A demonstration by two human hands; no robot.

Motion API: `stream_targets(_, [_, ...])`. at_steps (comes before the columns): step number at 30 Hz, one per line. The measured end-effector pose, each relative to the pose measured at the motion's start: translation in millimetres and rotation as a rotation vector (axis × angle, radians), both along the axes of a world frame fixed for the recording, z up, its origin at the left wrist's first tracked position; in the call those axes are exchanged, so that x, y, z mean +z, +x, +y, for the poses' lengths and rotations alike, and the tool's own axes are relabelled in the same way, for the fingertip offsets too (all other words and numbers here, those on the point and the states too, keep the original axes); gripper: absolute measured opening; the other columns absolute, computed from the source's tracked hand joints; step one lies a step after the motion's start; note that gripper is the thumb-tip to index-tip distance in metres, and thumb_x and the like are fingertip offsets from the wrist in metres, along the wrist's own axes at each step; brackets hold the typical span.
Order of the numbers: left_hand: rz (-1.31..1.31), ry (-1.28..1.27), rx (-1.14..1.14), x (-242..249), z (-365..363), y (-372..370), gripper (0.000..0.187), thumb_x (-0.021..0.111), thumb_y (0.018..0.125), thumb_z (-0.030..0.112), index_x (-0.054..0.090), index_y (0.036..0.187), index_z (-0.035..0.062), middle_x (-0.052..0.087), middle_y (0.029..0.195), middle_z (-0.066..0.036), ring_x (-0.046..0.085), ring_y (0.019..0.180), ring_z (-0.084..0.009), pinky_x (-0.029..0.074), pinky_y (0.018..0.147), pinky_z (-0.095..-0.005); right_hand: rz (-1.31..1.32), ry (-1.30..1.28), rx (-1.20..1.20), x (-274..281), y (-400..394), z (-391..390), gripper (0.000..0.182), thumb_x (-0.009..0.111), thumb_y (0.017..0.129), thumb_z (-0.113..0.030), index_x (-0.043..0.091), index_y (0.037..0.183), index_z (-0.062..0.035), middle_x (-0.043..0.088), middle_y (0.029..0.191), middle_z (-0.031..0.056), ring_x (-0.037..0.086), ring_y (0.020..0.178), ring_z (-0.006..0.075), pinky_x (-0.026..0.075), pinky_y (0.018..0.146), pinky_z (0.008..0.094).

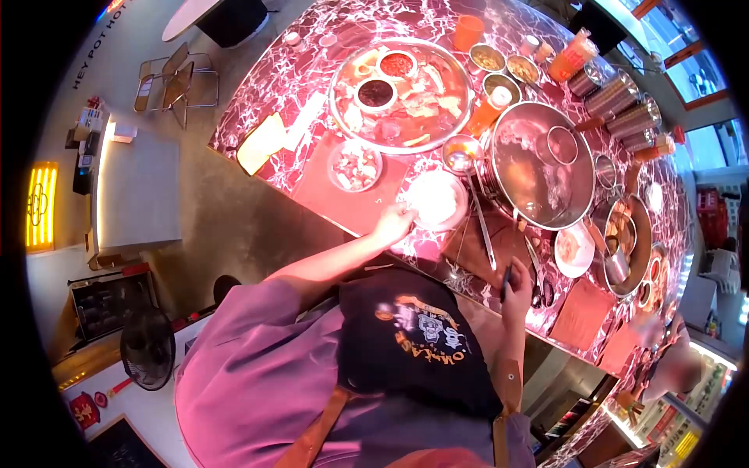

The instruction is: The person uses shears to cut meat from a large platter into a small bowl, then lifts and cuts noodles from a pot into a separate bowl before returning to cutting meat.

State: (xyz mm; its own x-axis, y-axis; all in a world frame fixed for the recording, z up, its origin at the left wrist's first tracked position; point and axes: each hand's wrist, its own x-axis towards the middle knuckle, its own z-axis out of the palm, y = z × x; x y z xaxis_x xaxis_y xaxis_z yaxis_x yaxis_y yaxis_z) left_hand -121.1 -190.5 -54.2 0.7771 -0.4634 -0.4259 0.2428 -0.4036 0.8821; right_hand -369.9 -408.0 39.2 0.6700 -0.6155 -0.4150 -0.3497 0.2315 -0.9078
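At the table's near edge, my left hand (395,224) pinches the rim of a round white bowl (436,200), whose contents are washed out by glare. My right hand (516,290) is closed around a slim black object (506,279); its kind cannot be made out. A brown placemat (476,248) lies between my hands. A long-handled metal ladle (481,218) rests beside the large steel pot of broth (573,204). Left of the white bowl stands a bowl of chopped food (355,165). Tongs or scissors (538,273) lie close to my right hand.
A large round platter (341,117) carries food and two sauce bowls. Orange bottles (490,109), small dishes (487,58) and several metal canisters (611,93) stand farther back. At right are a white plate (574,251), a second pot (640,273) and another person (672,366).
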Motion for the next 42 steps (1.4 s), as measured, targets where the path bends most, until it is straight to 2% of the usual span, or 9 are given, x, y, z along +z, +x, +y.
stream_targets(4, [0.119,-0.056,0.004,-40.4,19.6,23.8,0.034,0.059,0.101,0.029,0.067,0.087,-0.0002,0.066,0.075,-0.004,0.058,0.066,-0.0106,0.047,0.061,-0.0281,-0.116,-0.175,0.19,-21.0,80.0,4.5,0.049,0.063,0.088,0.004,0.052,0.135,-0.004,0.058,0.09,-0.0003,0.056,0.08,0.0085,0.044,0.07,0.0212])
stream_targets(7, [0.199,-0.09,-0.087,-6.1,35.4,30.8,0.038,0.056,0.103,0.034,0.065,0.085,0.0015,0.062,0.07,-0.003,0.056,0.06,-0.0103,0.044,0.057,-0.0254,-0.078,-0.234,0.233,-11.2,141.1,12.9,0.049,0.061,0.088,0.005,0.054,0.135,-0.0056,0.059,0.09,0.0014,0.057,0.081,0.0093,0.046,0.071,0.0228])
stream_targets(10, [0.432,-0.112,-0.204,49.3,78.7,64.7,0.03,0.055,0.103,0.026,0.067,0.098,-0.0008,0.062,0.077,-0.001,0.056,0.068,-0.0073,0.045,0.063,-0.0232,0.019,-0.32,0.215,-1.1,194.2,26.1,0.05,0.06,0.088,0.006,0.055,0.136,-0.0082,0.061,0.089,0.0011,0.057,0.078,0.0088,0.047,0.07,0.0231])
stream_targets(13, [0.189,-0.18,-0.258,45.2,130.2,104.5,0.029,0.05,0.103,0.019,0.067,0.118,0.0019,0.061,0.081,0.002,0.054,0.074,-0.0058,0.043,0.065,-0.0213,0.075,-0.458,0.226,-7.9,228.8,32.2,0.051,0.062,0.086,0.004,0.056,0.135,-0.0084,0.061,0.085,-0.0011,0.057,0.077,0.007,0.047,0.069,0.0221])
stream_targets(18, [0.31,-0.28,0.191,9.7,199.0,178.5,0.033,0.05,0.105,0.018,0.062,0.132,0.0035,0.057,0.074,0.003,0.047,0.057,-0.0036,0.04,0.053,-0.0195,0.303,-0.565,0.271,-26.0,265.4,32.3,0.049,0.07,0.082,-0.014,0.06,0.13,-0.0115,0.071,0.106,0.0144,0.07,0.092,0.0259,0.052,0.085,0.0367])
stream_targets(21, [0.15,-0.097,0.074,-4.8,226.4,206.2,0.033,0.055,0.103,0.019,0.063,0.132,0.0044,0.056,0.07,0.003,0.05,0.058,-0.0042,0.042,0.052,-0.0214,0.513,-0.946,0.413,6.2,296.2,55.2,0.053,0.071,0.078,-0.021,0.061,0.13,-0.0162,0.068,0.118,0.0182,0.066,0.106,0.0376,0.052,0.09,0.0455])
stream_targets(33, [0.144,-0.073,0.02,-17.1,222.4,207.7,0.034,0.059,0.101,0.021,0.066,0.128,0.0024,0.061,0.069,0.0,0.056,0.062,-0.0062,0.045,0.057,-0.0239,0.56,-1.529,0.895,-1.5,381.0,65.1,0.06,0.073,0.074,-0.016,0.058,0.131,-0.0179,0.062,0.099,0.0149,0.065,0.095,0.0362,0.054,0.081,0.0482])
stream_targets(36, [0.145,-0.076,0.041,-24.1,222.5,200.2,0.034,0.059,0.101,0.021,0.066,0.128,0.0028,0.061,0.07,0.0,0.055,0.061,-0.0061,0.045,0.056,-0.0236,0.621,-1.395,0.938,-17.2,394.1,55.4,0.04,0.057,0.083,-0.009,0.062,0.123,-0.0122,0.067,0.099,0.0223,0.068,0.097,0.0364,0.055,0.081,0.0475])
stream_targets(42, [0.098,-0.049,0.124,-5.8,225.7,183.2,0.033,0.057,0.102,0.018,0.064,0.131,0.0031,0.058,0.071,0.002,0.05,0.057,-0.0036,0.042,0.051,-0.0214,0.563,-0.951,0.895,-15.1,395.3,21.9,0.042,0.067,0.083,-0.011,0.067,0.125,-0.0071,0.07,0.112,0.0236,0.067,0.109,0.0343,0.053,0.093,0.0408])
